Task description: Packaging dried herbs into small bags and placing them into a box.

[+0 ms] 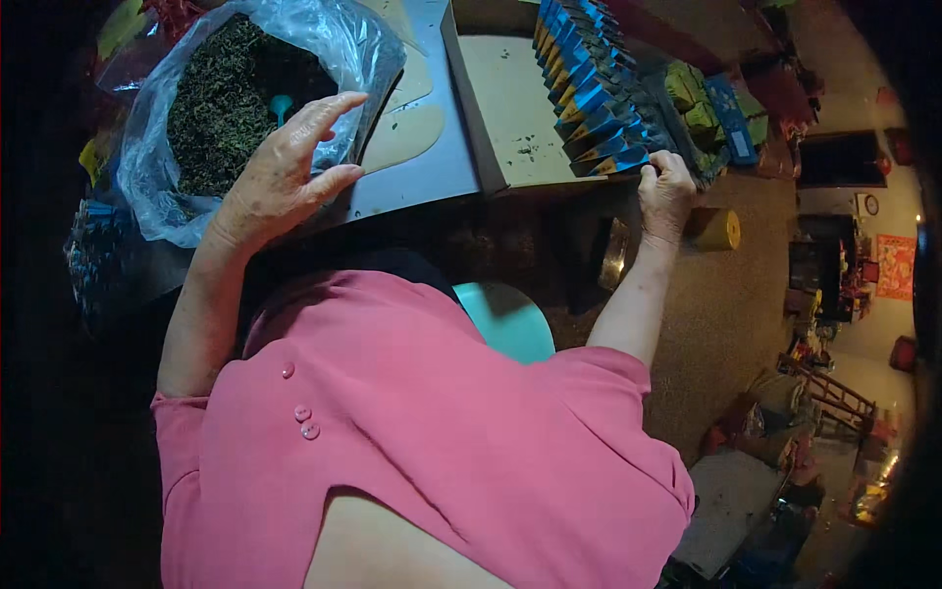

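Observation:
My left hand hovers over the near right rim of a clear plastic bag, thumb and fingers apart and nothing between them. Inside the bag lies a heap of dark dried leaves, with a small teal plastic scoop resting on it. At the near right corner of a shallow cardboard box, my right hand pinches the outer end of the nearest blue packet. Several more blue and gold packets stand in a tight row along that side of the box.
Leaf crumbs dot the box floor. Beige flat pieces lie on the pale tabletop between bag and box. Right of the packets are yellow-green packages and a blue carton. A yellow cylinder and a turquoise seat sit lower down.

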Action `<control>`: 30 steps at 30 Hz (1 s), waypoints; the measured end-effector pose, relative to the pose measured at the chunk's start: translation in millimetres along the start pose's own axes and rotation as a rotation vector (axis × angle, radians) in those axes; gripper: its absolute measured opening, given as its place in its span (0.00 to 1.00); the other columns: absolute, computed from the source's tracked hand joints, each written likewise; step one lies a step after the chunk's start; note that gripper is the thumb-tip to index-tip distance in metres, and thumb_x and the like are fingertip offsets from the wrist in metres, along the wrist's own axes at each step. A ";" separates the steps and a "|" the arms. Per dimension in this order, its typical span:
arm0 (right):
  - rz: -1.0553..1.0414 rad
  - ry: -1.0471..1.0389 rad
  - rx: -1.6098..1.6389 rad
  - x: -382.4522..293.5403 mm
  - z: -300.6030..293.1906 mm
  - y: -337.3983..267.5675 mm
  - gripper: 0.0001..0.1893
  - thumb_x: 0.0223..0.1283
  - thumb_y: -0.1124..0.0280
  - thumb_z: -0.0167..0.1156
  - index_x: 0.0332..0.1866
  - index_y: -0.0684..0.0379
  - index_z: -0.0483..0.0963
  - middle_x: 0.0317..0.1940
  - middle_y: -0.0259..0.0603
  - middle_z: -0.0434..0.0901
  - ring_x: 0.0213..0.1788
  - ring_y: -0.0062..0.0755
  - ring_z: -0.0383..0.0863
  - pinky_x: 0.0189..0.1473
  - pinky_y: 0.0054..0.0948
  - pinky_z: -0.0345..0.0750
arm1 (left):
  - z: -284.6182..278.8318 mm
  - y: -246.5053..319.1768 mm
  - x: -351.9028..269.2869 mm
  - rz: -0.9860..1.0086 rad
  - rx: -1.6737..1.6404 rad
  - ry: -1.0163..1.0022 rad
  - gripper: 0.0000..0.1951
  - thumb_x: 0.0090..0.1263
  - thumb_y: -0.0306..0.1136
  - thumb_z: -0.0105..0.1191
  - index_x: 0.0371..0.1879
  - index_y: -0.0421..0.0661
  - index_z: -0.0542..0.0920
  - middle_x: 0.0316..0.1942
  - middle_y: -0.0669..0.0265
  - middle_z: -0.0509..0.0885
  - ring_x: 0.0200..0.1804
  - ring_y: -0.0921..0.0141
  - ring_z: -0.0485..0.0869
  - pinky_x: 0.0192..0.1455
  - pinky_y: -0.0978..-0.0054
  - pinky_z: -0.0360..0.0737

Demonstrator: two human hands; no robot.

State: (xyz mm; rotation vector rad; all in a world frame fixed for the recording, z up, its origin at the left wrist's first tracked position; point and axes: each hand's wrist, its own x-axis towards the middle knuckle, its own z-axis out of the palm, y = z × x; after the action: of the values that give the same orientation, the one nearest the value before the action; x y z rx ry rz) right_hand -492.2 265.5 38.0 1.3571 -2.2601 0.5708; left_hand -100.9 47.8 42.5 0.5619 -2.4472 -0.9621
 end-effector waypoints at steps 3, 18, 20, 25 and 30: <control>-0.003 -0.032 -0.022 -3.7 11.9 3.0 0.04 0.49 0.78 0.60 0.32 0.61 0.76 0.32 0.44 0.79 0.37 0.46 0.80 0.40 0.35 0.77 | -1.6 5.4 -1.1 -0.045 -0.003 -0.013 0.33 0.60 0.30 0.62 0.67 0.48 0.67 0.62 0.56 0.73 0.54 0.59 0.78 0.57 0.66 0.77; 0.095 0.031 0.028 -10.0 14.4 1.7 0.06 0.49 0.73 0.62 0.34 0.59 0.80 0.43 0.42 0.83 0.44 0.39 0.83 0.46 0.33 0.79 | -5.5 -14.3 -8.3 0.075 -0.006 0.025 0.30 0.60 0.31 0.61 0.64 0.41 0.69 0.61 0.53 0.73 0.58 0.59 0.77 0.59 0.65 0.75; -0.004 0.159 0.010 -7.6 0.8 -18.1 0.07 0.50 0.75 0.60 0.36 0.59 0.81 0.40 0.43 0.83 0.41 0.39 0.83 0.44 0.33 0.79 | -2.7 -15.3 -12.7 0.083 0.019 0.086 0.28 0.59 0.32 0.62 0.60 0.40 0.72 0.56 0.52 0.76 0.57 0.55 0.77 0.59 0.64 0.74; -0.233 0.211 0.148 12.6 12.0 -58.7 0.08 0.55 0.78 0.55 0.39 0.63 0.78 0.41 0.48 0.79 0.42 0.48 0.80 0.47 0.39 0.77 | -5.4 -24.1 -31.9 0.072 0.054 0.223 0.24 0.58 0.34 0.62 0.55 0.42 0.75 0.50 0.52 0.78 0.53 0.52 0.78 0.58 0.61 0.75; -0.493 0.076 0.413 24.7 59.4 -150.1 0.07 0.53 0.82 0.57 0.37 0.63 0.77 0.36 0.48 0.79 0.41 0.48 0.80 0.43 0.38 0.78 | -49.4 -28.7 -69.3 -0.031 0.214 0.413 0.19 0.59 0.31 0.62 0.49 0.39 0.79 0.48 0.53 0.82 0.52 0.57 0.80 0.58 0.64 0.76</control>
State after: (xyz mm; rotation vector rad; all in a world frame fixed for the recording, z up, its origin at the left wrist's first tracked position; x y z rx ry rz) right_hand -377.9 150.0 21.6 1.9683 -1.7027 0.9183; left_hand -11.8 38.3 36.8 0.7860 -2.1799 -0.5300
